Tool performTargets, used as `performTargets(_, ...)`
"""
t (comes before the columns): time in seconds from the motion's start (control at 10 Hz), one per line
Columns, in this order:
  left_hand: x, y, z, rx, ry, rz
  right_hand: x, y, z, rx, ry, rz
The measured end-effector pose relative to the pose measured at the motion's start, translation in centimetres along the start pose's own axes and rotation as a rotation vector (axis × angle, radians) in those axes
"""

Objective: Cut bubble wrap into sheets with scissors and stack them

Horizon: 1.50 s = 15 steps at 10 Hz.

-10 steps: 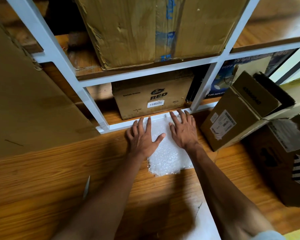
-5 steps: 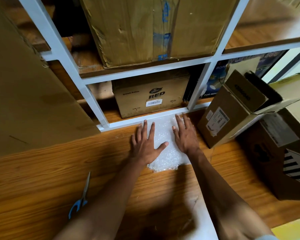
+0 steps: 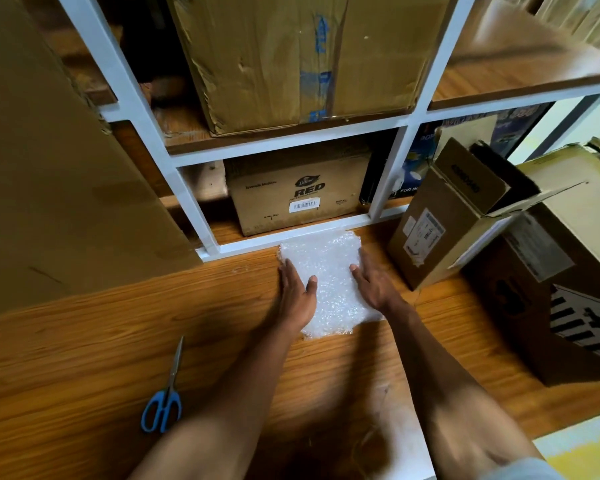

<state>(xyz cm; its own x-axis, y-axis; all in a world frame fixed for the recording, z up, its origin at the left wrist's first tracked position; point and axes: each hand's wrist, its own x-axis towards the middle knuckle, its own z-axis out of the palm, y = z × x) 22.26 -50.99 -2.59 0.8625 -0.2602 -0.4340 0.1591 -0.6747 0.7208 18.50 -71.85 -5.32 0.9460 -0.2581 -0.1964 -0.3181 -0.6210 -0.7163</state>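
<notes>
A stack of cut bubble wrap sheets lies flat on the wooden table, its far edge against the white shelf frame. My left hand rests with straight fingers along the stack's left edge, thumb on top. My right hand lies with straight fingers along the stack's right edge. Blue-handled scissors lie shut on the table to the lower left, apart from both hands.
A white metal shelf frame with cardboard boxes stands behind the stack. An open cardboard box leans just right of my right hand, with a larger box beyond. A big cardboard sheet leans at left.
Both hands slid back from the top of the stack toward me and outward to its side edges. The view tilted, bringing the scissors fully into sight.
</notes>
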Motion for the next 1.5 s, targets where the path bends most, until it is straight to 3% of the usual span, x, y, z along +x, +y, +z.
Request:
performTargets(0.1,0.0,0.6,-0.3,-0.032,-0.028,-0.043,-0.2,-0.7,-0.1,0.013,0.068,0.028)
performTargets(0.2,-0.1,0.8,-1.2,-0.076,0.049,-0.091,-0.7,-2.5,-0.8,-0.060,0.222,0.052)
performTargets(0.3,-0.9,0.2,-1.8,-0.024,0.119,-0.040,-2.2,-5.1,0.3,-0.135,0.328,-0.008)
performTargets(0.4,-2.4,-1.8,-2.9,0.186,0.175,0.005,-5.1,-7.0,2.7,-0.154,0.430,-0.089)
performTargets(0.6,-6.3,-10.5,-6.5,0.551,0.263,-0.034,-12.8,-8.6,9.0,-0.290,0.458,-0.132)
performTargets(0.8,-10.9,-18.5,-10.0,0.662,0.370,0.004,-19.5,-8.6,14.8,-0.382,0.508,0.035)
performTargets(0.9,-13.2,-21.1,-12.1,0.678,0.380,-0.034,-22.9,-10.4,18.1,-0.364,0.439,0.124)
performTargets(1.0,-14.4,-22.6,-13.5,0.736,0.301,0.088,-25.5,-12.3,21.0,-0.451,0.291,0.203)
performTargets(1.2,-13.9,-23.3,-15.9,0.490,0.104,0.384,-28.5,-15.2,23.0,-0.318,0.095,0.173)
performTargets(1.4,-17.7,-24.1,-16.4,0.369,0.045,0.491,-32.6,-17.8,22.8,-0.244,0.175,0.216)
performTargets(1.5,-19.6,-23.2,-15.4,0.388,-0.017,0.574,-34.1,-19.1,22.0,-0.224,0.320,0.254)
